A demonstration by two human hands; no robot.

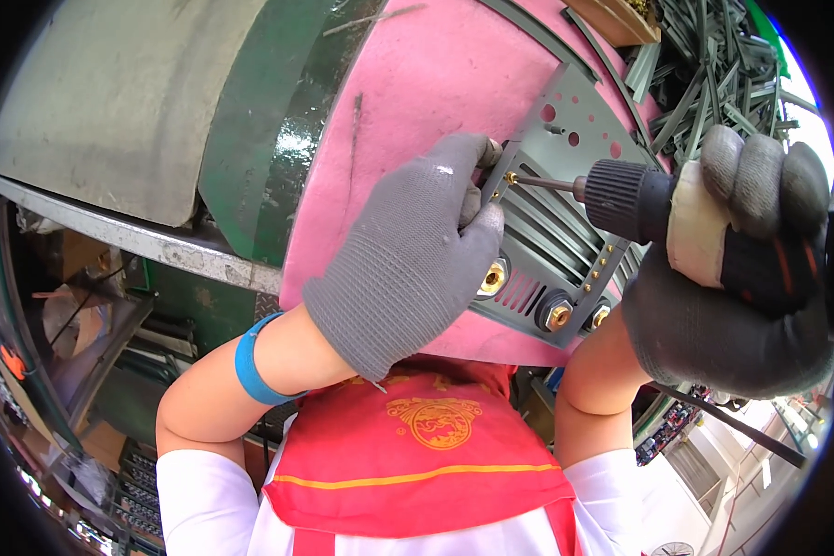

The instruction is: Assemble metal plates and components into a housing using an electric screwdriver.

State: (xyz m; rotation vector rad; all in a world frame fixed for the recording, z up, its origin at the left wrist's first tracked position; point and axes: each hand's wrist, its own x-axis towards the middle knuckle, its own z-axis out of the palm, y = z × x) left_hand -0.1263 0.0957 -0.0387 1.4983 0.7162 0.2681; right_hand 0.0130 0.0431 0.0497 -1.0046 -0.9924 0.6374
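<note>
My left hand [417,241], in a grey knit glove, grips the near left edge of a grey metal chassis [551,159]. Its thumb and fingertips press on the chassis rim. In my right hand [727,306], gloved in grey too, is a power screwdriver [625,199] with a black ribbed collar and whitish tape round its body. The driver's thin bit points left, its tip on a small brass screw [511,178] in the rim. Fins run across the chassis middle. Brass terminals with black collars [554,312] sit along its near end.
The chassis lies on a pink sheet [426,74] covering the bench. Beyond it, at the far right, dark metal strips [713,83] are heaped beside a wooden box [621,17]. A grey board [111,102] lies at the left on a green surface. A black cable [732,422] hangs at the lower right.
</note>
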